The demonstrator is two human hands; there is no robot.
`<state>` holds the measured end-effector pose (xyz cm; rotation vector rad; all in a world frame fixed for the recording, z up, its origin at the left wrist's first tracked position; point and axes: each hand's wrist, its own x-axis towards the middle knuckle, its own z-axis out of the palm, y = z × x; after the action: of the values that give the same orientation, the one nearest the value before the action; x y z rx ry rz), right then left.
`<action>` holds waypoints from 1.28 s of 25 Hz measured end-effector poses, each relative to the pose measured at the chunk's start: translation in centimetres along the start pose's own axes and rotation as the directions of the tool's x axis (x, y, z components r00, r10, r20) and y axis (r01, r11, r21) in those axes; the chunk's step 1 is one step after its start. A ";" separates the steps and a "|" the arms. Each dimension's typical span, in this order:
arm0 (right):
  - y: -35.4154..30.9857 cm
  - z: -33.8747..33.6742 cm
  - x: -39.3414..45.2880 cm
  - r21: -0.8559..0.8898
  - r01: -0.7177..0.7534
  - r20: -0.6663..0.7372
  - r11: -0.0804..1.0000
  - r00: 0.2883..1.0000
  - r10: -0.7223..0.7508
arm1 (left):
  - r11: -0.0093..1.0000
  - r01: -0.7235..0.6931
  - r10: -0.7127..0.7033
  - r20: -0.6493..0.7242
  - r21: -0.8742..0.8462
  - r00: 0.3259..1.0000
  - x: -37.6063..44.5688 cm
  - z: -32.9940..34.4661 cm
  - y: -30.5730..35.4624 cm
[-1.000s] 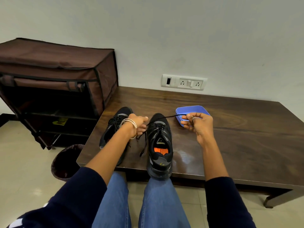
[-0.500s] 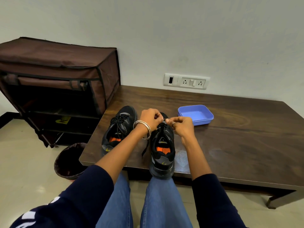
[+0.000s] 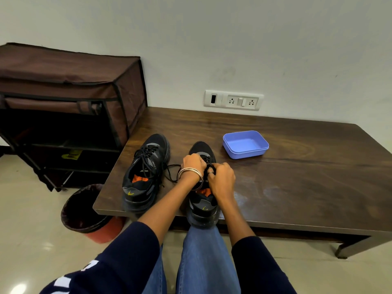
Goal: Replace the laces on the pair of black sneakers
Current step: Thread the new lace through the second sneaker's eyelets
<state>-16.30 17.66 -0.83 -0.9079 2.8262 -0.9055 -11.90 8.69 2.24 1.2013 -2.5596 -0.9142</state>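
We see the right-hand black sneaker (image 3: 202, 200) standing on the near edge of the dark wooden bench (image 3: 297, 183), its heel toward us and its toe pointing at the far wall. Both hands meet over its lacing. The left hand (image 3: 194, 164), with metal bangles (image 3: 189, 172) at the wrist, has its fingers curled down onto the black lace (image 3: 209, 166) at the tongue, and the right hand (image 3: 221, 179), wearing a ring, pinches the same lace just beside it; so the grip of each hand is closed on the lace. A loose loop of that lace (image 3: 172, 172) lies on the bench to the left of the hands, between the two shoes.

The other black sneaker (image 3: 144, 172) stands just to the left, also heel toward us, fully laced, with an orange patch showing inside.

To the right and farther back a blue plastic tray (image 3: 246, 145) sits on the bench, apart from the shoes. Behind it a white socket panel (image 3: 233, 100) is set in the wall. Left of the bench stands a brown fabric shoe rack (image 3: 70, 98), and on the floor near the bench corner a waste bin (image 3: 84, 211) with a dark liner.
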 end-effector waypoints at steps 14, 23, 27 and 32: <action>1.0 -0.6 -0.5 0.287 0.006 0.055 0.958 0.998 -0.023 | 0.965 0.114 -0.126 -0.038 -0.238 0.991 -0.9 1.8 -0.5; 1.6 -0.9 2.5 0.448 -0.212 0.119 0.869 0.977 0.177 | 0.834 0.288 -0.296 0.058 -0.470 0.953 0.0 1.9 -0.9; 0.8 -0.8 2.6 0.275 -0.171 0.076 0.946 0.985 0.156 | 0.807 0.286 -0.320 0.024 -0.517 0.947 -0.1 1.6 -1.2; 0.7 -1.4 3.3 0.339 -0.316 0.100 0.886 0.949 0.300 | 0.962 -0.001 -0.012 -0.047 -0.273 0.999 -0.8 0.9 -2.5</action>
<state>-19.71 17.08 0.43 -0.4132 2.5406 -1.2616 -10.17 8.50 0.13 1.1348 -2.2988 -1.1789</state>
